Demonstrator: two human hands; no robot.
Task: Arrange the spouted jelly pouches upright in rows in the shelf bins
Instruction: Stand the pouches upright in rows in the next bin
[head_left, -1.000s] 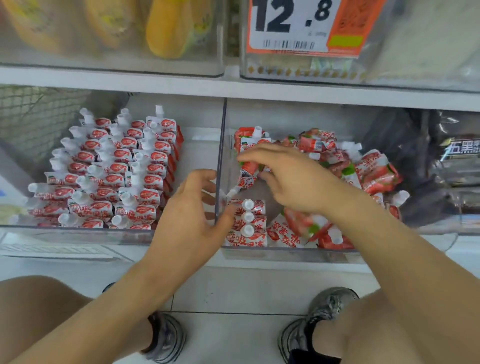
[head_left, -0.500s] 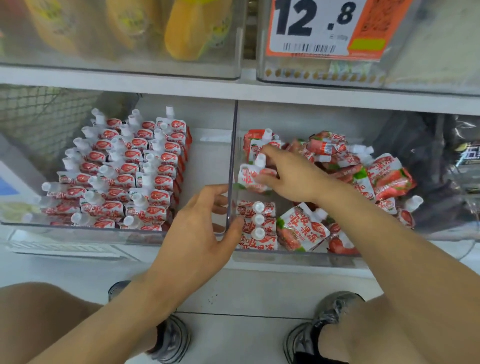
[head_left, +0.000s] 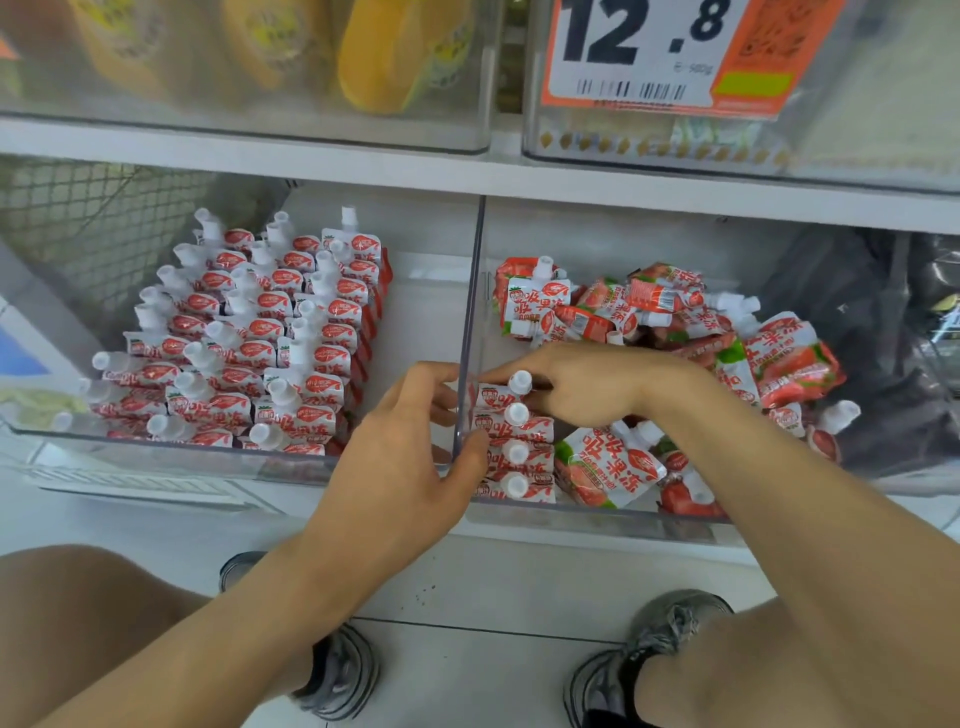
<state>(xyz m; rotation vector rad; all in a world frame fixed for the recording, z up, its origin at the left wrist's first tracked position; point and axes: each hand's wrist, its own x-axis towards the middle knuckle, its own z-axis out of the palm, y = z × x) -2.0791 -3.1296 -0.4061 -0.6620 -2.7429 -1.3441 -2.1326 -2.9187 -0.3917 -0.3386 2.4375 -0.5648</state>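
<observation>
Head view: right hand (head_left: 587, 384) gripped top pouch (head_left: 498, 395) into the row, left hand (head_left: 410, 447) gripped bin divider (head_left: 465, 364) to steady.

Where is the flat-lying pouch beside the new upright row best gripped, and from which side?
Pinch the pouch near its white spout, coming from above. It lies face up on the bin floor, so its flat faces give no purchase, and the spout end is clear of the upright row.
</observation>
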